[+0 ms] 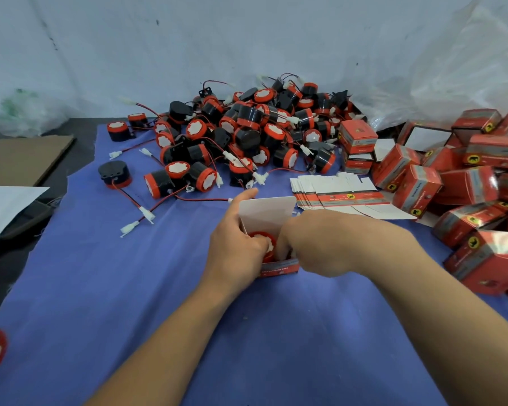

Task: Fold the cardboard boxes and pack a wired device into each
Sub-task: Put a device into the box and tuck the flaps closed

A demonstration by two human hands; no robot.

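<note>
A small red cardboard box [279,266] stands on the blue cloth [100,288], its white lid flap [269,210] upright and open. Inside it sits a wired device [261,238] with a red rim and white face up. My left hand [236,244] grips the box's left side, thumb at the flap. My right hand [314,244] reaches in from the right, fingers pushed down inside the box beside the device; its fingertips are hidden.
A big heap of black-and-red wired devices [241,133] lies behind. Flat unfolded boxes [338,193] are stacked just right of my hands. Packed red boxes [467,186] pile up at right. Loose wires with white plugs [141,218] lie left. Brown cardboard [21,159] lies far left.
</note>
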